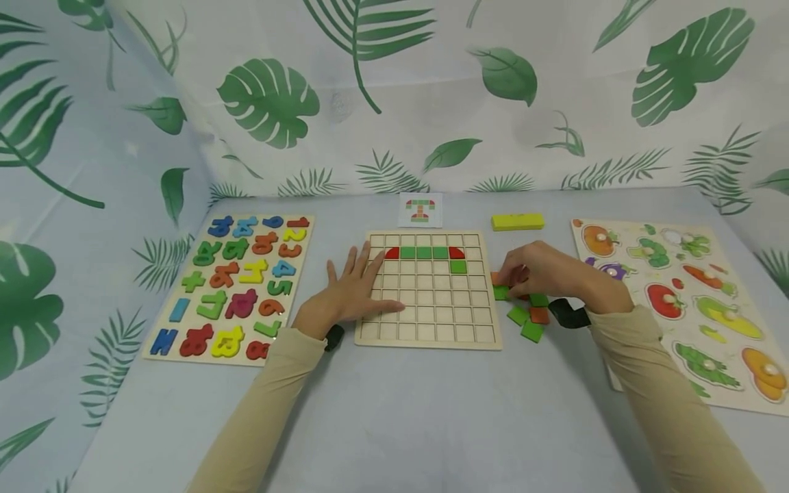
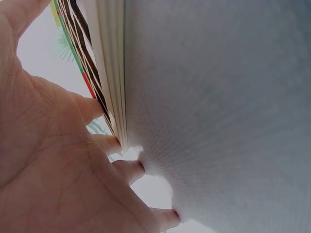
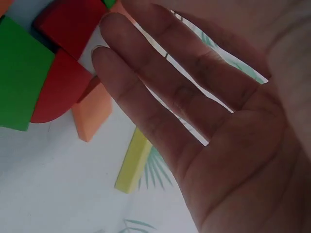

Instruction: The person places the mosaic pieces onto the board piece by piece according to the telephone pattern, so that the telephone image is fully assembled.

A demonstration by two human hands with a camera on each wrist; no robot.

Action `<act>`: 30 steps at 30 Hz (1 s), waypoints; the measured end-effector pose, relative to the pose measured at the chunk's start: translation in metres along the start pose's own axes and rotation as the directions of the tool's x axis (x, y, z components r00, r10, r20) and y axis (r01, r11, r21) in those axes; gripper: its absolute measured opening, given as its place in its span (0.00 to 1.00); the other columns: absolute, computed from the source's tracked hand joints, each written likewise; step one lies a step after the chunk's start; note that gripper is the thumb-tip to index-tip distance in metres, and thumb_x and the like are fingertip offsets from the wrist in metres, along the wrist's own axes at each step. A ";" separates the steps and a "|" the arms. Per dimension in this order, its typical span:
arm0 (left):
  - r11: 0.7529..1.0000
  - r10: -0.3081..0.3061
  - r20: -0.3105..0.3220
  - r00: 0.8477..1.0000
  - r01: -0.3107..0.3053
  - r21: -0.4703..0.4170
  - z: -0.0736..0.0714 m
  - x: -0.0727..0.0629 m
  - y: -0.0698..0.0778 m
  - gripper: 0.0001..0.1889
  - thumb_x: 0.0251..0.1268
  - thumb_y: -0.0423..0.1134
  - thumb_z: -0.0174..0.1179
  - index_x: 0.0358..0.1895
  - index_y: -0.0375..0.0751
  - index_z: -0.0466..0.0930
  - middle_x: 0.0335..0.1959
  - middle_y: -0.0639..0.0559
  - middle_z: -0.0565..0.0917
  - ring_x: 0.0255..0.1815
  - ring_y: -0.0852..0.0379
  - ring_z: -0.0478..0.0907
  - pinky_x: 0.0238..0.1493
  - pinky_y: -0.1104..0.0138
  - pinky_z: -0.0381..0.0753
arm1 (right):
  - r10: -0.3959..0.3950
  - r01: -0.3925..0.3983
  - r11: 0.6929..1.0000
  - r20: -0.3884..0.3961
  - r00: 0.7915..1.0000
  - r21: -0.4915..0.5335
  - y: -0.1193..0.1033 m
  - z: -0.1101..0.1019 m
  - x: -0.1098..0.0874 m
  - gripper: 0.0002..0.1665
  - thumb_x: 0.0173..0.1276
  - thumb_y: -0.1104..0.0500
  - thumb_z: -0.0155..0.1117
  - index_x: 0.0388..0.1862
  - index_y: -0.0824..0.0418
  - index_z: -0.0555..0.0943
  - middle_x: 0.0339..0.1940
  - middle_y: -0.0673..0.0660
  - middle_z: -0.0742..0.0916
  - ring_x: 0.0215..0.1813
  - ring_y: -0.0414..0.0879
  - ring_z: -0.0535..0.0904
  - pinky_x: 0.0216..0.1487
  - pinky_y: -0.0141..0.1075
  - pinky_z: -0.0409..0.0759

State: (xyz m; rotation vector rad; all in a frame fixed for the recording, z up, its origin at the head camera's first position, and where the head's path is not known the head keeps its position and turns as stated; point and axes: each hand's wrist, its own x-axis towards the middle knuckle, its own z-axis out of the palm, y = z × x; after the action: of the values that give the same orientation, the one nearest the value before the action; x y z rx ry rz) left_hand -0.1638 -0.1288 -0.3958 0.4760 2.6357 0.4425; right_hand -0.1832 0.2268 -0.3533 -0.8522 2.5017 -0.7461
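A wooden grid board [image 1: 425,339] lies in the middle. Its second row holds red rounded-corner tiles [image 1: 456,253] at both ends with green square tiles [image 1: 424,253] between; another green tile [image 1: 458,266] sits below the right end. My left hand [image 1: 353,291], fingers spread, rests on the board's left edge. My right hand [image 1: 542,274] is at a loose pile of tiles just right of the board, fingers bent down among them. In the right wrist view, green [image 3: 22,73] and red tiles [image 3: 63,90] lie by its fingertips; whether thumb and index pinch one is hidden.
A pattern card [image 1: 420,209] and a yellow block [image 1: 518,222] lie behind the board. To the left is a number puzzle board [image 1: 231,287]; to the right, a vegetable puzzle board [image 1: 684,301], partly beneath the right forearm. A leaf-print cloth [image 1: 394,137] hangs at the back.
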 end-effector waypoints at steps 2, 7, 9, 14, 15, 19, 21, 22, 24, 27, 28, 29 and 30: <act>1.000 0.000 -0.001 1.000 0.000 -0.001 -0.001 0.000 0.000 0.58 0.69 0.70 0.59 0.87 0.47 0.33 0.86 0.42 0.25 0.85 0.40 0.21 0.74 0.30 0.23 | -0.002 0.002 1.000 -0.006 1.000 -0.007 0.001 0.001 0.001 0.10 0.59 0.72 0.79 0.40 0.68 0.90 0.37 0.52 0.89 0.37 0.44 0.85 0.39 0.38 0.86; 1.000 -0.001 0.004 1.000 0.001 -0.008 -0.001 -0.001 -0.002 0.58 0.69 0.69 0.59 0.87 0.46 0.34 0.86 0.42 0.25 0.85 0.39 0.21 0.74 0.29 0.24 | 0.022 -0.022 0.999 -0.013 1.000 -0.033 0.001 0.004 0.004 0.12 0.57 0.71 0.81 0.40 0.69 0.90 0.35 0.51 0.89 0.36 0.44 0.86 0.38 0.37 0.86; 1.000 -0.003 0.008 1.000 0.003 -0.010 0.000 -0.001 -0.003 0.58 0.69 0.70 0.59 0.87 0.46 0.34 0.86 0.42 0.25 0.85 0.39 0.21 0.74 0.29 0.23 | 0.033 -0.033 0.999 -0.010 0.999 -0.034 0.001 0.005 0.005 0.12 0.57 0.71 0.81 0.40 0.69 0.90 0.34 0.51 0.89 0.35 0.44 0.86 0.37 0.37 0.86; 1.000 0.001 0.005 1.000 -0.001 -0.009 0.002 0.001 -0.004 0.58 0.69 0.71 0.58 0.87 0.47 0.33 0.86 0.42 0.24 0.85 0.40 0.21 0.74 0.29 0.23 | 0.056 -0.058 0.995 -0.021 0.998 -0.085 0.000 0.005 0.007 0.11 0.57 0.70 0.81 0.40 0.68 0.90 0.34 0.51 0.89 0.35 0.42 0.84 0.37 0.38 0.85; 1.000 0.002 0.004 1.000 -0.002 -0.007 0.001 0.002 -0.004 0.58 0.69 0.71 0.58 0.87 0.47 0.33 0.86 0.43 0.24 0.85 0.40 0.21 0.74 0.29 0.23 | 0.063 -0.065 0.993 -0.026 0.998 -0.101 0.000 0.004 0.008 0.11 0.57 0.70 0.81 0.40 0.69 0.90 0.34 0.51 0.89 0.35 0.42 0.83 0.38 0.38 0.85; 1.000 0.005 -0.001 1.000 -0.005 0.001 0.002 0.002 -0.003 0.58 0.69 0.71 0.58 0.87 0.47 0.34 0.86 0.42 0.25 0.85 0.39 0.21 0.74 0.29 0.24 | 0.099 -0.106 0.982 -0.049 0.994 -0.156 -0.002 0.002 0.009 0.11 0.58 0.70 0.80 0.41 0.68 0.90 0.35 0.53 0.88 0.36 0.44 0.81 0.40 0.41 0.85; 1.000 0.004 0.001 1.000 -0.004 0.003 0.001 0.001 -0.003 0.58 0.69 0.71 0.58 0.87 0.47 0.34 0.86 0.42 0.25 0.85 0.40 0.21 0.74 0.29 0.24 | 0.111 -0.118 0.979 -0.054 0.992 -0.166 -0.002 0.000 0.010 0.10 0.59 0.70 0.79 0.40 0.68 0.90 0.35 0.53 0.88 0.36 0.45 0.81 0.41 0.42 0.85; 1.000 0.004 0.002 1.000 -0.004 0.002 0.001 0.001 -0.003 0.58 0.69 0.70 0.58 0.87 0.47 0.34 0.86 0.42 0.25 0.85 0.40 0.20 0.74 0.29 0.24 | 0.111 -0.119 0.979 -0.057 0.992 -0.167 -0.002 0.000 0.010 0.10 0.58 0.71 0.79 0.40 0.68 0.90 0.35 0.53 0.88 0.36 0.45 0.81 0.41 0.42 0.85; 1.000 0.005 0.002 1.000 -0.005 0.003 0.001 0.001 -0.003 0.58 0.69 0.70 0.58 0.87 0.46 0.34 0.86 0.42 0.25 0.85 0.40 0.21 0.74 0.29 0.24 | 0.107 -0.116 0.978 -0.058 0.993 -0.176 -0.001 -0.001 0.011 0.10 0.59 0.70 0.80 0.40 0.68 0.91 0.35 0.52 0.87 0.36 0.45 0.80 0.41 0.43 0.85; 1.000 0.005 0.003 1.000 -0.005 0.009 0.000 0.001 -0.003 0.58 0.69 0.70 0.59 0.87 0.46 0.34 0.86 0.42 0.25 0.85 0.39 0.21 0.74 0.29 0.24 | 0.068 -0.079 0.979 -0.063 0.996 -0.189 0.000 0.000 0.012 0.10 0.58 0.70 0.81 0.39 0.68 0.90 0.35 0.52 0.86 0.37 0.46 0.81 0.41 0.43 0.85; 1.000 0.005 0.002 1.000 -0.005 0.009 0.000 0.002 -0.003 0.58 0.69 0.70 0.59 0.87 0.46 0.34 0.86 0.42 0.25 0.85 0.39 0.21 0.74 0.28 0.25 | 0.056 -0.067 0.978 -0.063 0.996 -0.195 0.001 0.000 0.012 0.11 0.57 0.69 0.81 0.39 0.68 0.90 0.35 0.52 0.86 0.37 0.47 0.82 0.41 0.44 0.86; 1.000 0.004 0.003 1.000 -0.004 0.010 0.000 0.002 -0.002 0.58 0.69 0.70 0.59 0.87 0.46 0.34 0.86 0.42 0.25 0.85 0.39 0.21 0.74 0.28 0.25 | 0.047 -0.059 0.978 -0.063 0.997 -0.201 0.001 0.001 0.013 0.11 0.57 0.69 0.81 0.39 0.68 0.90 0.35 0.53 0.86 0.37 0.48 0.83 0.41 0.44 0.86; 1.000 0.002 0.003 1.000 -0.002 0.012 0.000 0.002 -0.002 0.58 0.69 0.70 0.59 0.87 0.47 0.34 0.86 0.42 0.25 0.85 0.39 0.21 0.74 0.28 0.25 | 0.042 -0.054 0.978 -0.063 0.997 -0.202 0.001 0.001 0.013 0.11 0.57 0.69 0.81 0.39 0.68 0.90 0.36 0.53 0.86 0.38 0.48 0.83 0.42 0.44 0.86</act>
State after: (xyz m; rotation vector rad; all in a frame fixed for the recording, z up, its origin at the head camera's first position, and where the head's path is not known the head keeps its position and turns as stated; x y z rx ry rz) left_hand -0.1655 -0.1300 -0.3976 0.4825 2.6364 0.4269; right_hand -0.1927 0.2185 -0.3576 -0.8447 2.6750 -0.5109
